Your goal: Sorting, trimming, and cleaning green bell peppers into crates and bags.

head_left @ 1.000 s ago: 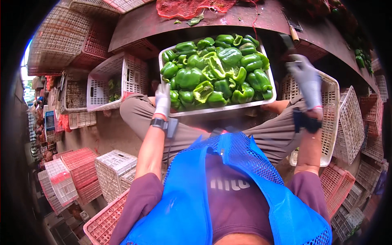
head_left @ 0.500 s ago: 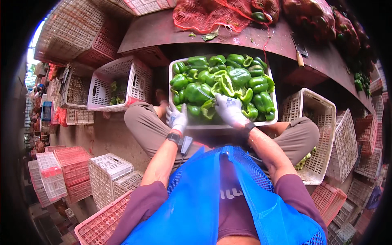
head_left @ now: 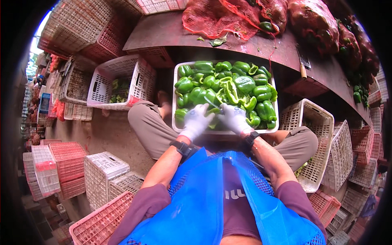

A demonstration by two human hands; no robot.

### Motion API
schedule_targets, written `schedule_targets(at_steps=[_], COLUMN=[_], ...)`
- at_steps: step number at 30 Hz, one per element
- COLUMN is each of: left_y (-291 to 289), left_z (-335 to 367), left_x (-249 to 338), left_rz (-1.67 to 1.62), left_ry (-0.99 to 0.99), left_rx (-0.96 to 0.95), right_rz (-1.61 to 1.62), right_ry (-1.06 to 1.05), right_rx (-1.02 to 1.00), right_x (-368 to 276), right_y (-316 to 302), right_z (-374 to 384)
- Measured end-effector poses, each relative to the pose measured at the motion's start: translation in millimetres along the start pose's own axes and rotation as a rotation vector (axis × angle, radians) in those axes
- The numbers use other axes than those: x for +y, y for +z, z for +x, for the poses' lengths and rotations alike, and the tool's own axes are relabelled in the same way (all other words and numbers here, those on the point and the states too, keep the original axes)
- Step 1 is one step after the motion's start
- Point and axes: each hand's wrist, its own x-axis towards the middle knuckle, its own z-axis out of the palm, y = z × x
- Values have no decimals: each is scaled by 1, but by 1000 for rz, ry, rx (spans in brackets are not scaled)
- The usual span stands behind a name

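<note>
A white crate [head_left: 174,87] full of green bell peppers [head_left: 245,84] sits between my legs. Some of the peppers in its middle are cut open. My right hand [head_left: 234,118], in a whitish glove, is closed round a small knife [head_left: 211,102]; its handle is hidden in the palm, and the blade points up and left over the peppers. Close beside it at the crate's near edge, my left hand [head_left: 196,121], gloved too, has its fingers closed on a green bell pepper [head_left: 212,112], mostly covered by the two hands.
Beyond the crate stands a low reddish platform [head_left: 163,30] with red mesh sacks [head_left: 312,24] and a wooden-handled blade [head_left: 303,71]. A pink-white crate [head_left: 96,87] with green scraps stands left, a white crate [head_left: 316,163] right. Stacked crates [head_left: 102,175] lie behind on the left.
My left hand has moved right from the crate's near-left corner, to beside the right hand, and taken hold of a pepper. The right hand still holds the knife. The view has shifted slightly.
</note>
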Motion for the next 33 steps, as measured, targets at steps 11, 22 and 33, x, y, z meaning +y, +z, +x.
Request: schedule_targets(at_steps=[11,22,33], left_y=[-16,-88,-30], left_z=[10,93,171], left_x=[-16,-17,-112], left_rz=[-331,-722,271], left_ry=[97,34,474], left_rx=[-306,-391,-183], right_rz=[398,962,1092], right_ry=[37,57,181], right_rx=[121,170,549], right_x=[3,-10,53], right_y=[-2,-70,-102], right_z=[-8,-11,-17])
